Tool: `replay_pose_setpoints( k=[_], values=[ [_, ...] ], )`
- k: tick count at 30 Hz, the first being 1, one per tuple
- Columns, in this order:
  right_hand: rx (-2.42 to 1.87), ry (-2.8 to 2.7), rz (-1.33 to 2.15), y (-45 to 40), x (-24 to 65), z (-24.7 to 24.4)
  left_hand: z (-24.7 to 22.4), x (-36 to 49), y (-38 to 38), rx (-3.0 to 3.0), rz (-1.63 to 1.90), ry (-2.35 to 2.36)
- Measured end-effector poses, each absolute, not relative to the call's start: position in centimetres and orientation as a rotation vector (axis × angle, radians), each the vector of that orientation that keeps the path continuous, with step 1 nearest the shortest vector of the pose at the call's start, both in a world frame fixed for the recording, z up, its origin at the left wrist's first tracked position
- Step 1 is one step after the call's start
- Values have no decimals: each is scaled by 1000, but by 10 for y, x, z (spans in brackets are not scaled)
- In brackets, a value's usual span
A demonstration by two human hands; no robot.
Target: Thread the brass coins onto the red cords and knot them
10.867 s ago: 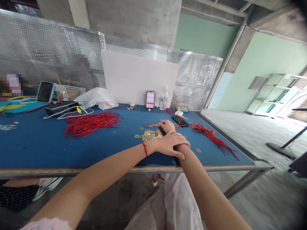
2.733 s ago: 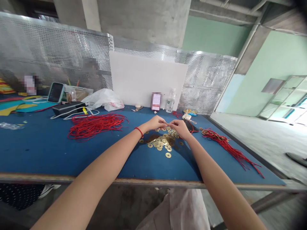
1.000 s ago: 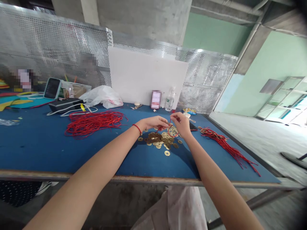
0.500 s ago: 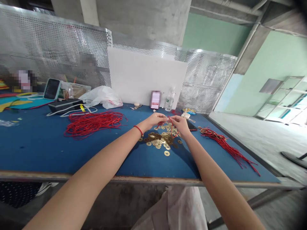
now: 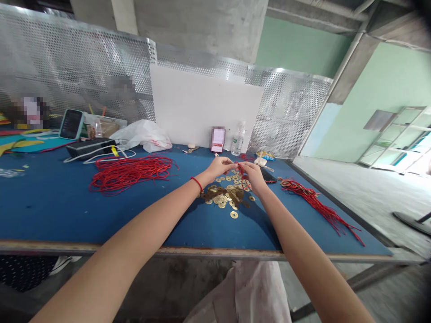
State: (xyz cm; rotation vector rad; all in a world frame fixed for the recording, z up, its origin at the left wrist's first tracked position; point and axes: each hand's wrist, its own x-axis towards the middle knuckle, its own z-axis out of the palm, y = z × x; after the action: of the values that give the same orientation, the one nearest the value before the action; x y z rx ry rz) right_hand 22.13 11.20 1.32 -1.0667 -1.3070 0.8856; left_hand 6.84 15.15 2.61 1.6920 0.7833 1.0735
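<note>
My left hand (image 5: 218, 168) and my right hand (image 5: 253, 175) meet above the table, fingertips pinched close together on a thin red cord (image 5: 241, 170). Part of the cord hangs in a loop below my right hand. Whether a knot sits between the fingertips is too small to tell. Beneath both hands lies a heap of brass coins (image 5: 220, 197) with square holes, partly in shadow. One coin (image 5: 234, 215) rests apart, nearer the table's front edge. A red bracelet (image 5: 197, 183) circles my left wrist.
Loose red cords (image 5: 131, 174) lie in a bundle on the left. Red cords with coins (image 5: 311, 202) stretch along the right. Behind stand a phone (image 5: 217, 139) and a plastic bottle (image 5: 237, 140). A plastic bag (image 5: 144, 135) and a black box (image 5: 90, 147) sit at the back left.
My hands remain pinched on the cord above the coins. The fingers have shifted slightly, and the cord hanging by my right hand has changed shape.
</note>
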Motion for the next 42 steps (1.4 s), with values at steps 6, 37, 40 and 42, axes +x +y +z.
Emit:
replay_pose_setpoints(
  k=[6,37,40,42],
  values=[
    [-1047,-1376,795,114,222,12,27,71,153,1844,1178,797],
    [-1091,-1571,269,108,224,17,31,71,155,1164,1185,600],
    [-1017,-1705,471,103,217,19,29,71,156,1144,1210,673],
    [-1092,-1790,430,104,215,15,30,71,154,1145,1221,704]
  ],
)
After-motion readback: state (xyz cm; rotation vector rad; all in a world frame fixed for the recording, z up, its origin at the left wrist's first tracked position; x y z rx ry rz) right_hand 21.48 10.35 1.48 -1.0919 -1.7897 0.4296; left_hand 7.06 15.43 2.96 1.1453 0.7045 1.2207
